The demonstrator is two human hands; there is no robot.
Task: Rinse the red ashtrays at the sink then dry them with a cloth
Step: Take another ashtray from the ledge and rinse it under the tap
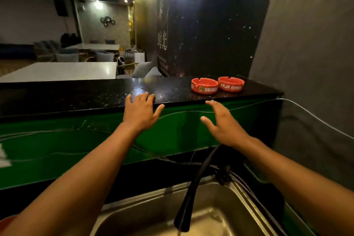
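Observation:
Two red ashtrays with white lettering stand side by side on the black counter top (pixel 76 92), the left ashtray (pixel 204 86) touching the right ashtray (pixel 231 83). My left hand (pixel 140 111) is open, its fingertips resting on the counter's front edge, left of the ashtrays. My right hand (pixel 223 122) hovers open below the counter edge, under the ashtrays, holding nothing. The steel sink (pixel 239 197) lies below, with a black faucet (pixel 191 197) curving over it and water running from its spout.
A green panel (pixel 57 149) fronts the raised counter, with thin cables running along it. A grey wall (pixel 306 63) closes the right side. Something red shows at the bottom left corner (pixel 7 220). Tables and chairs stand beyond the counter.

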